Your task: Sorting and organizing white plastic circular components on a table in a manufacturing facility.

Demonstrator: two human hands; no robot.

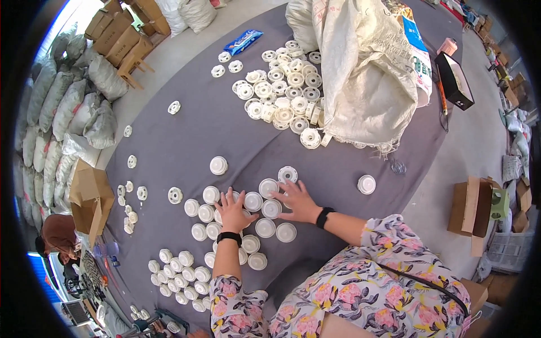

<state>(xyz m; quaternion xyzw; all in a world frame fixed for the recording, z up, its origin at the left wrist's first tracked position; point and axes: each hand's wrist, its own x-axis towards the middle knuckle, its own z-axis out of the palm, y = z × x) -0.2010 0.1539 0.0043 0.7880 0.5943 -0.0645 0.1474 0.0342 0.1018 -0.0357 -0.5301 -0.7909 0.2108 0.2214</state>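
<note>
Several white round plastic caps (253, 201) lie loosely grouped on a grey cloth-covered table (248, 135). My left hand (232, 213) rests palm down over the left part of this group, its fingers spread; it hides the caps beneath. To its right, my right hand (300, 204) has its fingers apart, with the tips by a cap (271, 209) and a notched white ring (287, 174) just beyond. Neither hand grips anything that I can see. Each wrist wears a black band. A lone cap (218, 165) sits farther off, and another cap (366, 184) lies right.
A heap of white plastic rings (279, 87) spills from a woven sack (366, 84) at the far side. Neat rows of caps (179, 276) stand near left. A blue packet (243, 41) and a black box (454, 80) lie farther out. Another person (61, 236) is at left.
</note>
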